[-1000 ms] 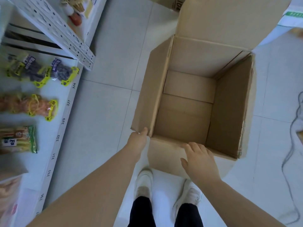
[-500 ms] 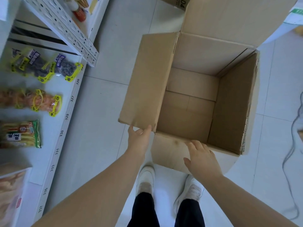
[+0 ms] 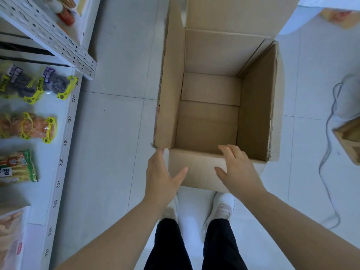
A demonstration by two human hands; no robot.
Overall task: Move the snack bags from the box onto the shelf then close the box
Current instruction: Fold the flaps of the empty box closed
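An empty cardboard box (image 3: 210, 121) stands on the floor in front of me, with its left flap (image 3: 171, 84) upright and its far flap (image 3: 233, 14) raised. My left hand (image 3: 161, 176) is open just below the left flap's near corner, fingertips touching it, thumb spread over the near flap (image 3: 196, 170). My right hand (image 3: 236, 170) lies open on the near flap, fingers at the box's near rim. Snack bags lie on the white shelf (image 3: 64, 145) at left: dark ones (image 3: 33, 84), an orange one (image 3: 29, 127) and a green one (image 3: 17, 166).
A perforated shelf upright (image 3: 50, 38) crosses the top left. A pale bag (image 3: 11, 234) lies at the bottom left of the shelf. A grey cable (image 3: 331, 133) and a small wooden box (image 3: 348, 139) are on the floor at right. My white shoes (image 3: 222, 207) stand just behind the box.
The left flap has swung up from leaning outward to upright. My left hand has let go of its near corner and opened below it. My right hand stays on the near flap.
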